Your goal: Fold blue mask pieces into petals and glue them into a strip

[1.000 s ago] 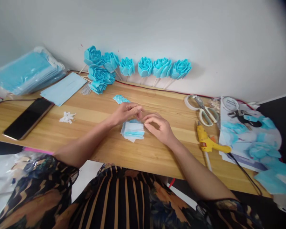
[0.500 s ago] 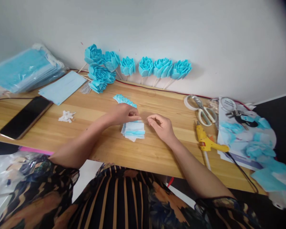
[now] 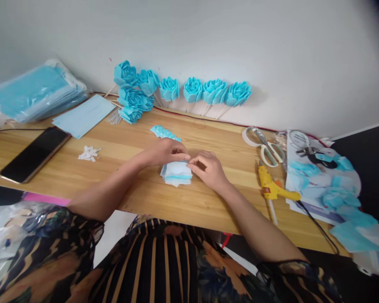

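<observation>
A small stack of white and light-blue fabric pieces [image 3: 177,173] lies on the wooden table [image 3: 126,141] in front of me. My left hand [image 3: 169,151] is at the stack's upper edge, thumb and fingers pinched together. At the stack's upper right corner my right hand [image 3: 207,168] is also closed in a pinch, its fingertips touching or nearly touching the stack. What either pinch holds is too small to make out. Just beyond my left hand lies a row of folded blue pieces [image 3: 164,132].
Blue fabric flowers on sticks [image 3: 193,90] lean on the wall. Left are packed masks [image 3: 34,90], a blue sheet [image 3: 85,115], a phone [image 3: 34,155] and white scraps [image 3: 89,153]. Right are scissors [image 3: 270,154], tape [image 3: 249,136], a yellow glue gun [image 3: 276,188] and blue pieces.
My right hand has moved left to the corner of the stack, and the gap between my hands has closed. The top piece of the stack looks shifted.
</observation>
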